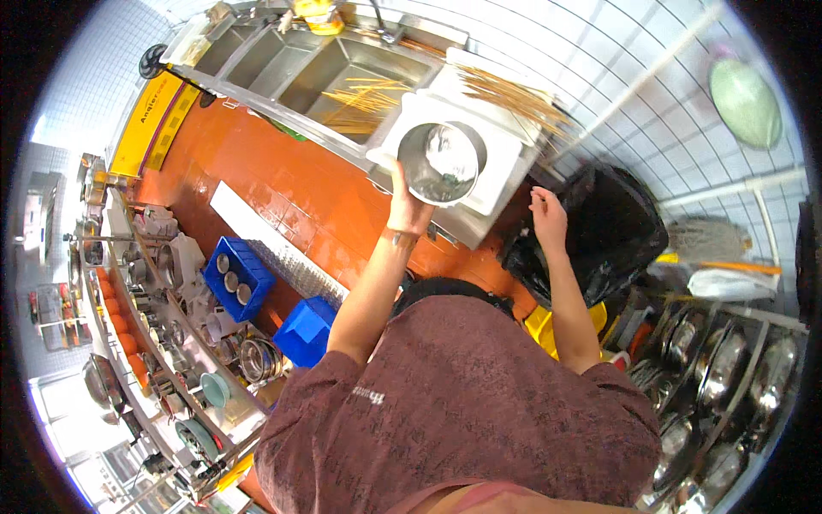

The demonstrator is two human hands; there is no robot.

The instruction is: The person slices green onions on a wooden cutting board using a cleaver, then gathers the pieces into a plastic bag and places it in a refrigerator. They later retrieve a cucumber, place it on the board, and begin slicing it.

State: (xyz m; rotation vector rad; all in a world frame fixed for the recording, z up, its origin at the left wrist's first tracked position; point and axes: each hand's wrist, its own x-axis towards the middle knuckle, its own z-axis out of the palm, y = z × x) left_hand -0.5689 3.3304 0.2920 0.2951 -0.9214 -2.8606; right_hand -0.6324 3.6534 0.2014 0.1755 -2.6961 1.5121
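Observation:
My left hand [408, 210] grips the near left side of a round, deep metal pot [413, 164]. The pot is tilted so its shiny inside shows, and it is held over the white surface [505, 176] at the right end of the sink unit. My right hand [548, 220] is raised beside the black bin bag [591, 231], its fingers curled in, with nothing visible in them. Thin wooden skewers [505, 96] lie on the white surface behind the pot. More skewers [364, 101] rest in the nearest sink basin.
Metal sink basins [321, 64] run along the wall to the left. Blue crates [224, 295] stand on the orange floor [274, 206] at left, near shelves crowded with kitchenware. On the right, a rack holds metal pans [723, 368]. A yellow bucket [541, 327] is by my right arm.

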